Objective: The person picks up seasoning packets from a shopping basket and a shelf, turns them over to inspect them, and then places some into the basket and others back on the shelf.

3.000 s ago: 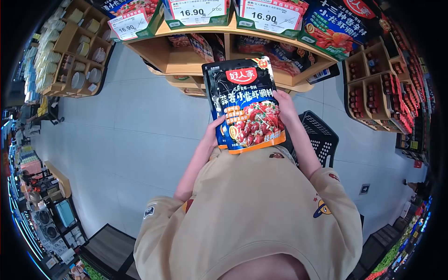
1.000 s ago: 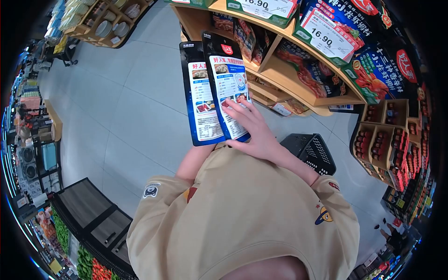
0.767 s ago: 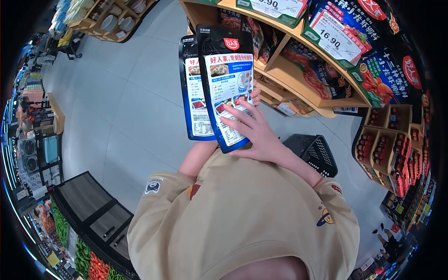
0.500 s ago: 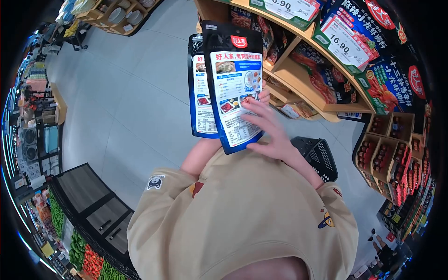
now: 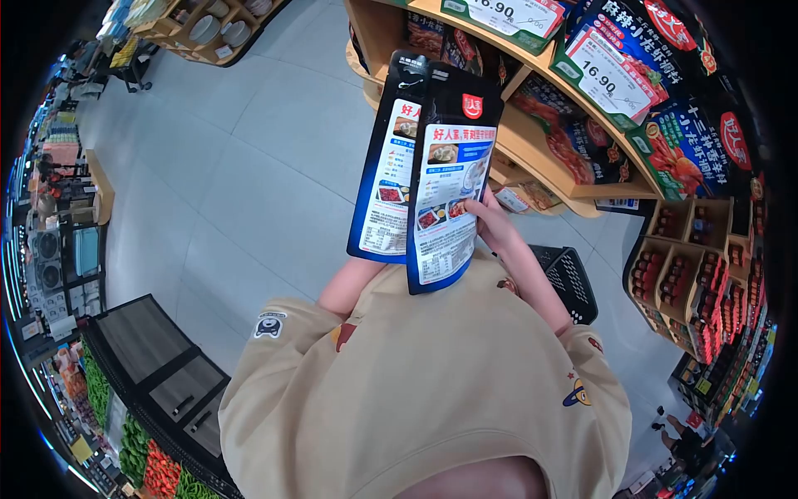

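Two black and blue seasoning pouches with white printed panels are held up in front of my chest. My right hand (image 5: pixel 492 223) grips the right edge of the front pouch (image 5: pixel 451 195), its thumb on the printed face. Behind it and to the left, the rear pouch (image 5: pixel 386 183) is partly covered by the front one. My left forearm reaches up behind the rear pouch, and the fingers of that hand are hidden by it.
A curved wooden shelf (image 5: pixel 619 195) with pouches and price tags stands at the upper right. A black basket (image 5: pixel 569 287) is right of my forearm. Jars fill a rack (image 5: pixel 680 270) at right. Vegetables (image 5: pixel 162 470) lie at lower left; a person (image 5: pixel 688 441) is at lower right.
Both pouches have shifted right and tilted, with their tops leaning rightward. The fingers of my right hand, spread over the front pouch before, now hold its right edge.
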A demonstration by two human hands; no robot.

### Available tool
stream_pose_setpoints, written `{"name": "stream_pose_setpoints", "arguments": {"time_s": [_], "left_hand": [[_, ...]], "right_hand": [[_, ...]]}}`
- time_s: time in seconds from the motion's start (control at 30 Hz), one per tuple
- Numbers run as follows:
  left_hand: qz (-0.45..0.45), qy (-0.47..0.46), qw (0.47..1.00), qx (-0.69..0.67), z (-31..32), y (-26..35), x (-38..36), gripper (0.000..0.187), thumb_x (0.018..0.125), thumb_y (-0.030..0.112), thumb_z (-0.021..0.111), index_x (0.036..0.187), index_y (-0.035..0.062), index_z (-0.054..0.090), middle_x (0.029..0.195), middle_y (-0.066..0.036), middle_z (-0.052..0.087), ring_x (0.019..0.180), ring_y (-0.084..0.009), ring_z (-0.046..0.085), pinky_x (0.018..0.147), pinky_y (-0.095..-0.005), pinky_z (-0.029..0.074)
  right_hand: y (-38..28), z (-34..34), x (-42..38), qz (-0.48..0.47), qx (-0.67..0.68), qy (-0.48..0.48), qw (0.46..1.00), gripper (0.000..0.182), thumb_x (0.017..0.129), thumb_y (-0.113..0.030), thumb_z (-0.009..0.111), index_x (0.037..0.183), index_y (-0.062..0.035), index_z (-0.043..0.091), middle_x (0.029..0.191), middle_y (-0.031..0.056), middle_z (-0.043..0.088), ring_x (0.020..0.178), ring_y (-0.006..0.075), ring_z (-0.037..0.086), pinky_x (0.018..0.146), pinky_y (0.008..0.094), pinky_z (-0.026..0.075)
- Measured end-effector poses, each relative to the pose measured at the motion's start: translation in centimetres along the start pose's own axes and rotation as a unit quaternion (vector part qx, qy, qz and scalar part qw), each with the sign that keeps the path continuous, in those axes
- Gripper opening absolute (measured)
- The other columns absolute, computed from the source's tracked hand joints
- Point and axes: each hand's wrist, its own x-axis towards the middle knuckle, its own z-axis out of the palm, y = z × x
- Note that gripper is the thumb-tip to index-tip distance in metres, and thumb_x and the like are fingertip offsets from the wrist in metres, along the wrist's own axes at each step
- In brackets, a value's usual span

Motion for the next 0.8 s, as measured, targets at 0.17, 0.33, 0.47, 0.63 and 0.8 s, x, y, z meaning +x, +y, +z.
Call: {"name": "stream_pose_setpoints", "arguments": {"time_s": [0.17,0.33,0.47,0.63,0.8], "left_hand": [[-0.002,0.018,1.000,0.024,-0.1,0.2,0.3,0.053,0.085,0.040,0.034,0.124,0.0045,0.027,0.115,-0.015,0.042,0.106,-0.0232,0.042,0.089,-0.0363,0.035],[0.004,0.026,0.998,0.062,0.0,1.0,2.5,0.052,0.085,0.039,0.034,0.124,0.0050,0.028,0.117,-0.015,0.041,0.107,-0.0239,0.041,0.089,-0.0372,0.036],[0.004,0.032,0.996,0.086,-0.5,1.0,4.9,0.052,0.085,0.039,0.034,0.125,0.0054,0.028,0.119,-0.015,0.040,0.108,-0.0245,0.041,0.088,-0.0379,0.036],[-0.023,0.043,0.999,0.021,-1.6,0.8,4.2,0.047,0.086,0.036,0.035,0.122,0.0044,0.033,0.118,-0.015,0.042,0.104,-0.0266,0.044,0.085,-0.0395,0.039],[-0.017,0.051,0.998,0.014,0.1,2.6,3.6,0.045,0.087,0.035,0.031,0.119,0.0044,0.035,0.117,-0.014,0.043,0.102,-0.0242,0.047,0.079,-0.0367,0.044]], "right_hand": [[1.4,-1.2,0.5,0.017,0.091,0.004,0.996,0.035,0.076,-0.015,0.056,0.106,-0.0001,0.046,0.099,0.0088,0.055,0.088,0.0155,0.054,0.078,0.0276,0.042],[0.6,-1.2,0.2,-0.022,0.099,0.040,0.994,0.035,0.075,-0.017,0.058,0.103,0.0005,0.048,0.096,0.0100,0.056,0.083,0.0149,0.055,0.073,0.0257,0.044],[0.1,-2.1,0.0,-0.017,0.034,0.128,0.991,0.036,0.073,-0.019,0.062,0.099,0.0019,0.050,0.091,0.0090,0.057,0.077,0.0122,0.056,0.068,0.0236,0.044],[0.2,-2.3,-0.8,-0.068,-0.085,0.208,0.972,0.030,0.069,-0.017,0.066,0.088,0.0023,0.054,0.080,0.0074,0.059,0.068,0.0103,0.056,0.061,0.0224,0.045],[-1.4,-3.5,-1.7,-0.103,-0.052,0.275,0.955,0.026,0.070,-0.011,0.064,0.089,0.0030,0.054,0.084,0.0089,0.059,0.071,0.0120,0.057,0.063,0.0235,0.045]]}}
